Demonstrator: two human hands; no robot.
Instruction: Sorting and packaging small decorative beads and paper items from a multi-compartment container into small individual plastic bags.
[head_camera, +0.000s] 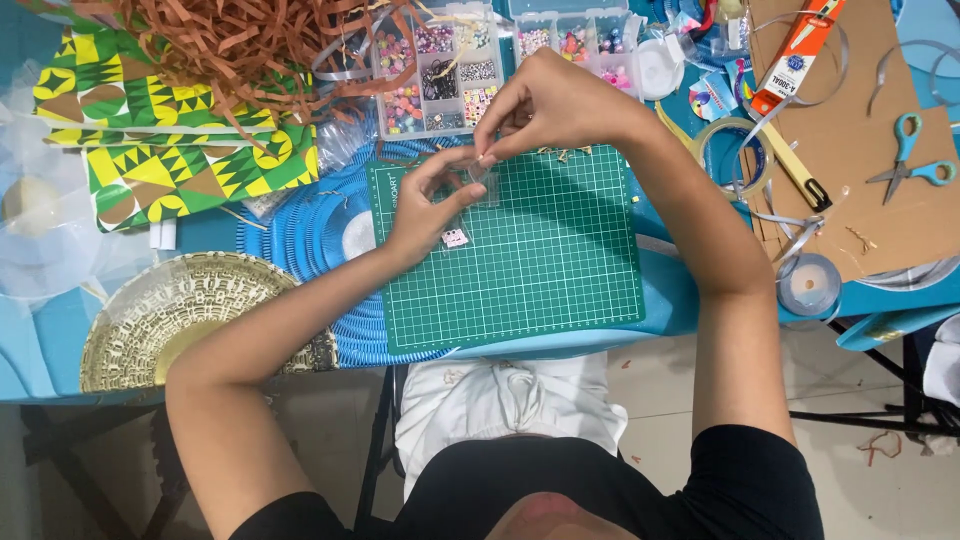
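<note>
My left hand (432, 205) and my right hand (545, 105) meet above the top edge of a green cutting mat (540, 270). Between the fingertips of both hands is a small clear plastic piece (480, 172), too small to tell what it is. A tiny white and pink item (455, 238) lies on the mat just below my left hand. A few small gold bits (562, 152) lie at the mat's top edge under my right wrist.
Clear bead organiser boxes (440, 75) stand behind the mat. Shredded brown paper (250, 40), green-yellow patterned paper (190, 170), a blue pleated disc (320, 240), a gold plate (180, 310), a tape roll (730, 150), a cutter (795, 55), scissors (910, 160), cardboard (860, 140) surround it.
</note>
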